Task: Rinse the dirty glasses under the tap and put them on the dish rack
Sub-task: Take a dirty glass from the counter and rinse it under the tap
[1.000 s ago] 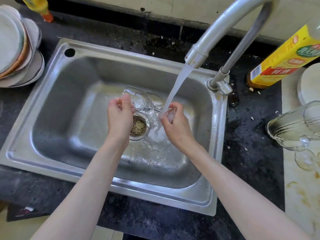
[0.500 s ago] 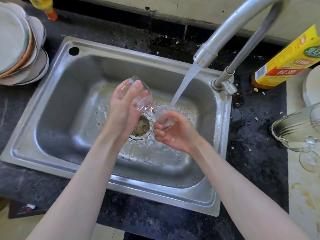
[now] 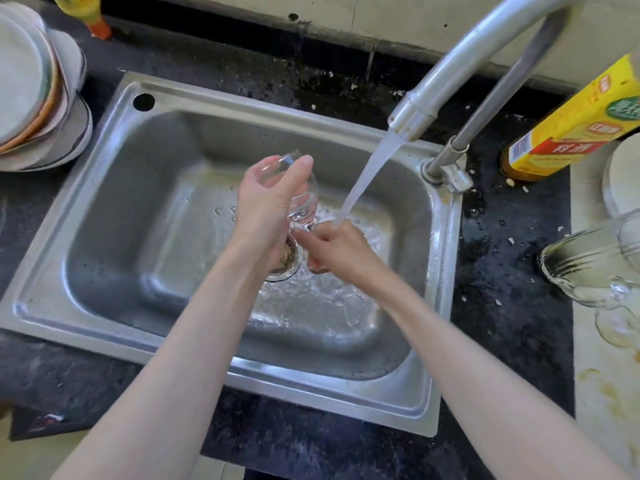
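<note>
A clear stemmed glass (image 3: 302, 199) lies tilted over the middle of the steel sink (image 3: 114, 161), bowl pointing up and away. My left hand (image 3: 268, 206) wraps around its bowl. My right hand (image 3: 337, 249) grips its stem and foot, just above the drain. Water runs from the curved tap (image 3: 446, 77) and lands on my right hand's knuckles. Another dirty glass (image 3: 588, 268) lies on its side on the counter at the right edge.
Stacked plates (image 3: 34, 95) stand on the dark counter to the sink's left. A yellow box (image 3: 571, 123) leans at the back right beside a white plate (image 3: 623, 174). A yellow bottle (image 3: 86, 12) stands at the back left. The drain strainer (image 3: 285, 258) holds food scraps.
My left hand has turned the glass's bowl upward and closed further around it. My right hand has rolled palm down over the stem and foot, under the stream.
</note>
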